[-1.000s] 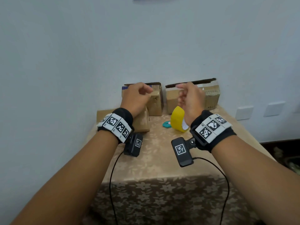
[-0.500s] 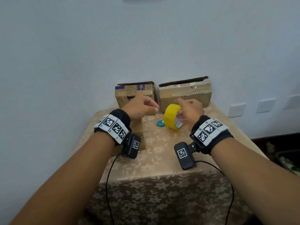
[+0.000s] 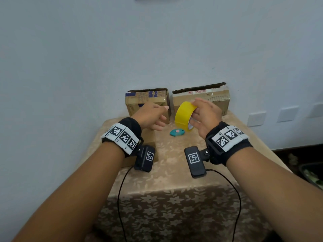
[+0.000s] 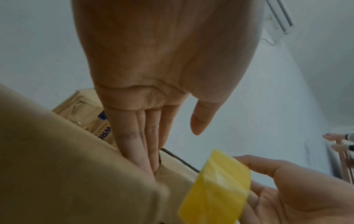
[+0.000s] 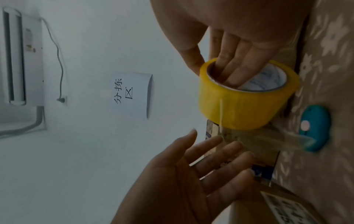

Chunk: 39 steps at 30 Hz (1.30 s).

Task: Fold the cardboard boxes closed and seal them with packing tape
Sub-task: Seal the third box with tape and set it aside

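My right hand [image 3: 203, 114] holds a yellow tape roll [image 3: 183, 113] above the table, fingers [image 5: 235, 66] inside its core and thumb outside. In the right wrist view a thin clear strip seems to trail off the roll [image 5: 247, 97]. Just left of the roll, my left hand [image 3: 153, 116] is open with straight fingers [image 4: 145, 136] and holds nothing. Two cardboard boxes stand against the wall, a smaller left box [image 3: 147, 100] and a wider right box [image 3: 209, 95]. A third box [image 3: 150, 138] lies under my left wrist.
A teal oval cutter [image 3: 176, 132] lies on the floral tablecloth [image 3: 174, 173] below the roll. The white wall stands right behind the boxes, with a paper sign [image 5: 132, 94] on it. Wrist camera cables hang over the table's front edge.
My right hand came down onto the tape roll and lifted it off the table. My left hand uncurled from a fist and moved toward the roll.
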Each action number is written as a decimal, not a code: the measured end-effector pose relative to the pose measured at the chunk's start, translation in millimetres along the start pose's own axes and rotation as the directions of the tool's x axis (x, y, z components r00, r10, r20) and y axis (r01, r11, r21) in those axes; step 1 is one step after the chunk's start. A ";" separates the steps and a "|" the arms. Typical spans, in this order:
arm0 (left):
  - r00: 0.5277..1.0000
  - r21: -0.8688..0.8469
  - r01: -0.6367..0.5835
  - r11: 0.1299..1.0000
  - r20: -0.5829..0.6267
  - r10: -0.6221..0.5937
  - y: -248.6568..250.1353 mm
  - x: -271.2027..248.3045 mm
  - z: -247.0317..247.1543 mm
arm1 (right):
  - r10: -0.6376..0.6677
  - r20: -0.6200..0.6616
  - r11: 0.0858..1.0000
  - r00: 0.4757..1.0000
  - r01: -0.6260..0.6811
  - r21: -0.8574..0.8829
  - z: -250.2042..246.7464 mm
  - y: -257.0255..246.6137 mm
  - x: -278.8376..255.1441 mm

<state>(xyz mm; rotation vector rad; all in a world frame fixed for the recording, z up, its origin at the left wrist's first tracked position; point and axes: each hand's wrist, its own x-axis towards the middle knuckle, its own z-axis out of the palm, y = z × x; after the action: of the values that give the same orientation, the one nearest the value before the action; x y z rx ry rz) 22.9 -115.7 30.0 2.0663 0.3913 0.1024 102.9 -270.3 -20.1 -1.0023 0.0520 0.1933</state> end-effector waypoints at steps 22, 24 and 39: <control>0.988 -0.304 0.127 0.944 0.121 -0.094 0.2 -1.1 5.5 | -0.016 0.047 0.917 0.999 -0.004 0.399 11.5 -9.1 -8.2; 0.988 -0.288 0.110 0.951 0.134 -0.074 -1.3 -0.9 6.8 | -0.010 0.055 0.914 0.998 -0.013 0.406 12.0 -8.8 -8.3; 0.994 -0.048 -0.030 0.998 0.100 0.034 -6.7 0.9 -5.7 | -0.038 0.007 0.905 0.999 0.031 0.424 8.1 -4.4 -0.3</control>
<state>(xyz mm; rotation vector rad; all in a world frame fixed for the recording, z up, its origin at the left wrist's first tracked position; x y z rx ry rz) 20.8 -107.6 27.1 2.0232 0.2910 0.0257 103.1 -265.8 -12.1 -0.5653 0.0595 0.1484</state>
